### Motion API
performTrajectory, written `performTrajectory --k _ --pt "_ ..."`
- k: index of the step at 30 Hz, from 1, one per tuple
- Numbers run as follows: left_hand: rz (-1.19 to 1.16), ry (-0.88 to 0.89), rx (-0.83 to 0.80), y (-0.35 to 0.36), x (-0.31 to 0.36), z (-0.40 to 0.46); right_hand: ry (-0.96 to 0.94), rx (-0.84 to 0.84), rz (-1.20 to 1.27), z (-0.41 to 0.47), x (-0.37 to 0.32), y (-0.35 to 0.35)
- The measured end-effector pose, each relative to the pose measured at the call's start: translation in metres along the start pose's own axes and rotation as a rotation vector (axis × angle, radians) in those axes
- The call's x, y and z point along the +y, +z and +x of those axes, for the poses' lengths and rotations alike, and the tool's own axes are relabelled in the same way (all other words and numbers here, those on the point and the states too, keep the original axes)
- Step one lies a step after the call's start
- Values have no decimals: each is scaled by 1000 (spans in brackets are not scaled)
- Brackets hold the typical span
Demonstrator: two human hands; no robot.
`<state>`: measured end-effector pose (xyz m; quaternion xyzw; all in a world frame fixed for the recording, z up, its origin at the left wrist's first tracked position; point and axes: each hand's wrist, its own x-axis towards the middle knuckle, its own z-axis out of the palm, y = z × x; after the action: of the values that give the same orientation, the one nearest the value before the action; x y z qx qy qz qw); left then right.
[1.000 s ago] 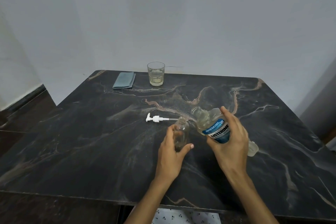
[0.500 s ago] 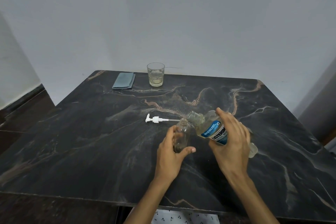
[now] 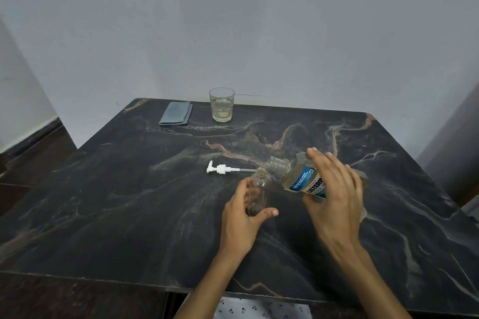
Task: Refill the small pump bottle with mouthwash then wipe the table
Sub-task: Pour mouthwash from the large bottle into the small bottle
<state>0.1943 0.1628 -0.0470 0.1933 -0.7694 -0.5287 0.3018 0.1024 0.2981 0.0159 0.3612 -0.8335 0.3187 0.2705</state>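
The left hand [image 3: 242, 217] gripped the small bottle [image 3: 258, 190], which stood upright on the dark marble table [image 3: 116, 202]; the fingers curled around its far side and the thumb lay across its near side, low down. The bottle was clear glass or plastic, its mouth uncapped, and whether any liquid was in it could not be told.

The right hand [image 3: 334, 197] gripped the mouthwash bottle [image 3: 298, 179] from above, fingers wrapped over its body and blue label. That bottle was tilted steeply to the left, its open neck pointing at the small bottle's mouth and just beside it, a little higher. Pale yellowish liquid sat in its lower side. Whether a stream was passing between the two mouths could not be made out.

Just beyond the left hand lay the white pump head [image 3: 220, 169] on its side, its thin tube reaching toward the small bottle's neck. Well beyond both hands, near the far edge of the table, stood a drinking glass [image 3: 222, 104] with a little pale liquid in the bottom, and to the left of it lay a folded grey-blue cloth [image 3: 176, 116], flat on the tabletop. Behind the right hand, partly hidden by it, a pale translucent object rested on the table; what it was could not be told.
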Motion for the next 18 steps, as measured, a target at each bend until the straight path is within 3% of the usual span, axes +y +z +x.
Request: performTrajectory --k 18 --pt "1 0 17 1 0 0 -41 -24 -44 3 -2 -6"
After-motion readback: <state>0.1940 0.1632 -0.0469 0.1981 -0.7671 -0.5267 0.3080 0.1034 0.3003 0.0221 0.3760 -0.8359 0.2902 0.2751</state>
